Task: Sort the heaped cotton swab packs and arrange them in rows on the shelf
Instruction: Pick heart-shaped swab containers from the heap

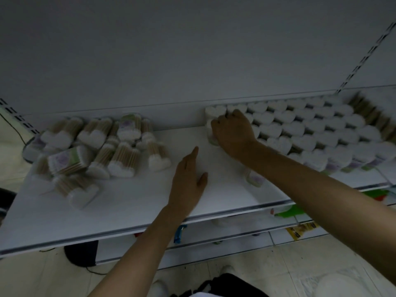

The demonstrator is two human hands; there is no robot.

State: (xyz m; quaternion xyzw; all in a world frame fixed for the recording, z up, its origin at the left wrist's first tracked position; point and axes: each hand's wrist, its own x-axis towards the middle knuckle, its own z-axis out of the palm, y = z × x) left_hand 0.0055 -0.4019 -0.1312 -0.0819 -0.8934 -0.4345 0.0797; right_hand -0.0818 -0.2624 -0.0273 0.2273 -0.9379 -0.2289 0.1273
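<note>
The right hand (232, 130) is curled round a pack (209, 127) at the left end of the rows (310, 129), near the back of the shelf (128, 200), and holds it upright against its neighbours. The left hand (188, 181) hangs flat over bare shelf, fingers straight and together, holding nothing, its fingertips pointing toward the back. The heap (96, 146) lies to the left of both hands, well apart from the rows, with a bare stretch of shelf between. The left hand is plainly the nearer to it: the closest heaped packs sit just beyond its knuckles, while the right arm would have to cross the whole gap. The heaped packs lie on their sides, long axes mostly running front to back or slanted, white heart-shaped ends largely toward the person (the rowed ones stand on end, hearts up). So any pack taken from the heap would probably need turning upright before it joins the rows. A stray pack (255, 179) lies partly hidden beneath the right forearm, near the front of the rows; how it lies cannot be told.
</note>
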